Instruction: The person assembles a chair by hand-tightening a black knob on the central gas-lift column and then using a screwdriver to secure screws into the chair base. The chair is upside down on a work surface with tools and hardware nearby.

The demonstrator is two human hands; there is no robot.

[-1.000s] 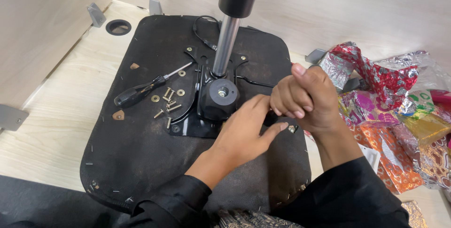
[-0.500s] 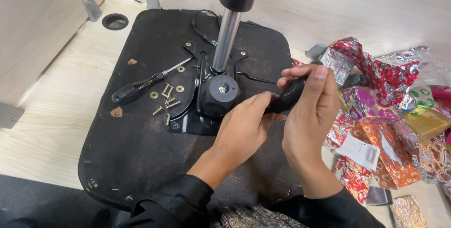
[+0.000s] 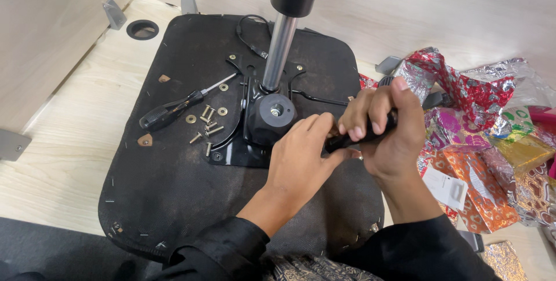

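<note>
Since earlier frame right hand turned, now gripping black tool handle crosswise; half second before it stood more upright. Right fingers wrapped tight around handle. Left hand stays beside it, fingers curled loosely, fingertips touching lower end of handle; firm grip there I cannot tell. Handle sits just right of black metal mechanism plate on upturned seat base. Left of plate: loose screws and washers, then black-handled screwdriver. Chrome gas-lift column rises from plate. Far right of plate: shiny wrapping foil.
</note>
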